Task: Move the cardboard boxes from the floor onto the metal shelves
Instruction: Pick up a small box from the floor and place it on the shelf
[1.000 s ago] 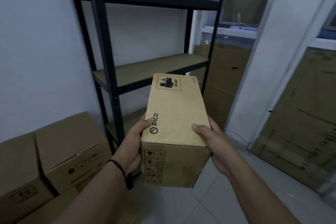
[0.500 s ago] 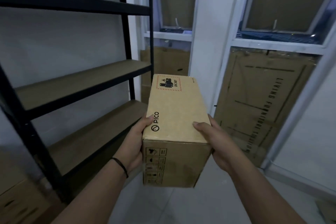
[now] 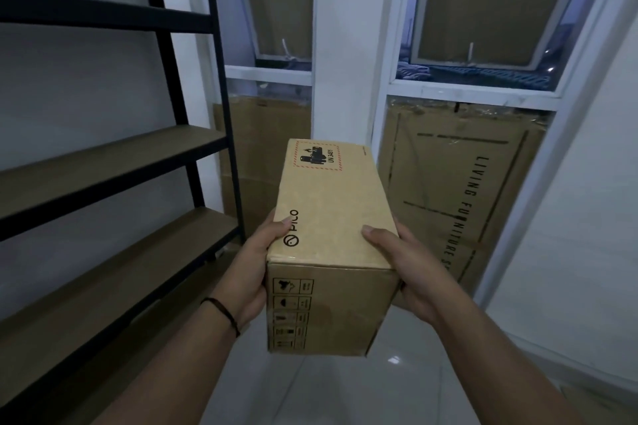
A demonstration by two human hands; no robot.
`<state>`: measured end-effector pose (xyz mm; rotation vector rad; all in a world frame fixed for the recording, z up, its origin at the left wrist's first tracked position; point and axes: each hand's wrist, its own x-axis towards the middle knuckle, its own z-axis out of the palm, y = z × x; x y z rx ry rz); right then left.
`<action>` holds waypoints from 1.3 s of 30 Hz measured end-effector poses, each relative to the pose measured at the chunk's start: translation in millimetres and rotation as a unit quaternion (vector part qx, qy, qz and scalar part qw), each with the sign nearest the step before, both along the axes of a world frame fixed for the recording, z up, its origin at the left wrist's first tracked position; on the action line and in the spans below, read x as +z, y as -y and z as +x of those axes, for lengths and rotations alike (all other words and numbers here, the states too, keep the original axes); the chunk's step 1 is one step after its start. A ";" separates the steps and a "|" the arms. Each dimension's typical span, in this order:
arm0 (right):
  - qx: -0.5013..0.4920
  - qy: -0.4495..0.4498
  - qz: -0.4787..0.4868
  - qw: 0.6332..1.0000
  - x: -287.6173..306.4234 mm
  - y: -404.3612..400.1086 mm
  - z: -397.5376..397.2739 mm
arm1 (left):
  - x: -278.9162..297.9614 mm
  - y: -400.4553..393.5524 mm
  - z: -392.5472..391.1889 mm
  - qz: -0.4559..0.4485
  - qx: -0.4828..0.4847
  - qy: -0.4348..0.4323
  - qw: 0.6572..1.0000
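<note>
Head view: left hand (image 3: 250, 272) and right hand (image 3: 404, 269) are gripping the oblong brown cardboard box (image 3: 328, 238) mid-air; black metal shelves (image 3: 114, 162) at nine o'clock are showing no boxes. Placement is pending.

Tan cardboard box (image 3: 331, 214) bears black print and a red-hatched label; black shelf frame (image 3: 221, 121), brown boards, white window frames (image 3: 473, 97).

Cardboard box (image 3: 328, 217) gripped at its near end between left hand (image 3: 250, 269) and right hand (image 3: 404, 266), above tiled floor (image 3: 379, 397); metal shelves (image 3: 114, 162) at left, cardboard-covered windows (image 3: 459, 190) behind.
</note>
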<state>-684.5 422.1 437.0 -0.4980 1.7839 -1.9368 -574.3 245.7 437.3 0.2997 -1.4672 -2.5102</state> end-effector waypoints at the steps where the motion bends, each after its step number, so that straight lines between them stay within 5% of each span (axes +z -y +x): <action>1: -0.001 0.002 -0.002 1.000 -0.6 -0.2 -9.4 | -0.7 0.7 -10.2 0.000 -0.001 -0.001 1.000; 22: -0.040 0.025 0.000 0.999 -14.1 94.4 -232.5 | -16.2 99.9 -247.0 -0.016 -0.024 0.011 1.000; 39: 0.077 0.015 0.028 0.997 -41.5 109.1 -424.6 | -43.2 87.2 -398.3 0.018 0.106 0.039 0.993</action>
